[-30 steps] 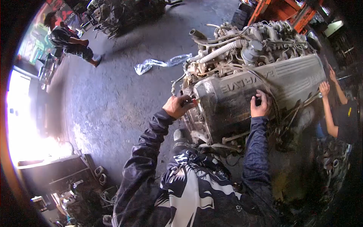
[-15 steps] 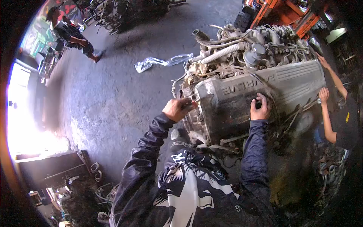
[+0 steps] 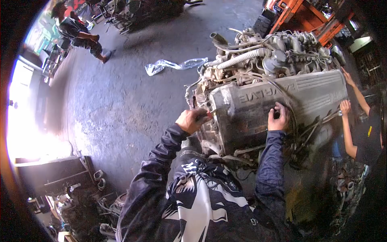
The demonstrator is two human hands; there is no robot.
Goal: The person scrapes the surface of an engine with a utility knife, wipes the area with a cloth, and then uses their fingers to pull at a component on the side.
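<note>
Engine (image 3: 262, 68) on right half of view, big ribbed valve cover (image 3: 278, 101) facing the wearer, raised lettering reads VALVE, partly legible. Left hand (image 3: 192, 120) at the near left corner of the cover, thumb and fingers brought together around a small red item (image 3: 209, 115); too small to say what it is, or whether it's loose or part of the engine. Right hand (image 3: 279, 117) in front of the cover's dark lower face, palm side partly showing, fingers curled toward thumb with a dark gap between; can't tell if it holds anything or touches the cover. Fingertips look blackened. Thin dark hoses (image 3: 287, 94) run down over the cover just beside the right hand. Corrugated hose (image 3: 243, 59) and round metal canister (image 3: 275, 58) on top of engine, behind the cover. Co-worker in dark shirt (image 3: 367, 133) at far right, one hand (image 3: 345, 107) on the cover's far end, other arm reaching up past it. Crumpled clear plastic (image 3: 175, 65) on grey floor (image 3: 117, 101), left of engine. Another person (image 3: 80, 34) upper left, well apart from engine. Orange metal frame (image 3: 304, 18) behind engine, top right.
</note>
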